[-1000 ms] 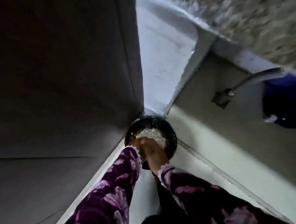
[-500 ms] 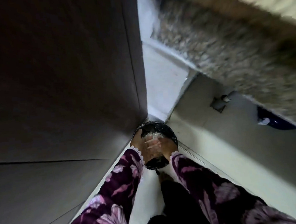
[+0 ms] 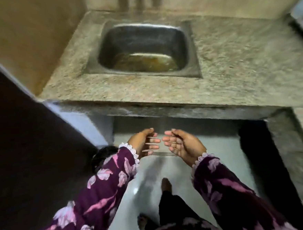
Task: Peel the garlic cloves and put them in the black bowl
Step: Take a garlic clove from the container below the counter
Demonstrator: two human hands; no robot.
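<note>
Garlic cloves and black bowl sit nowhere I can find on my feed, only my left hand (image 3: 144, 142) and right hand (image 3: 183, 143) held palm to palm, apart, fingers (image 3: 153, 141) loosely spread and holding nothing, below the blurred, seemingly granite worktop (image 3: 233, 58) with its steel sink (image 3: 142, 49).

Your sleeves (image 3: 105, 188): deep purple, pink floral print, white lace cuffs | counter (image 3: 232, 55): speckled grey-brown stone | sink (image 3: 142, 49): dull grey steel, brown-stained bottom | floor (image 3: 222, 163): pale grey | your trousers (image 3: 173, 210): black
</note>
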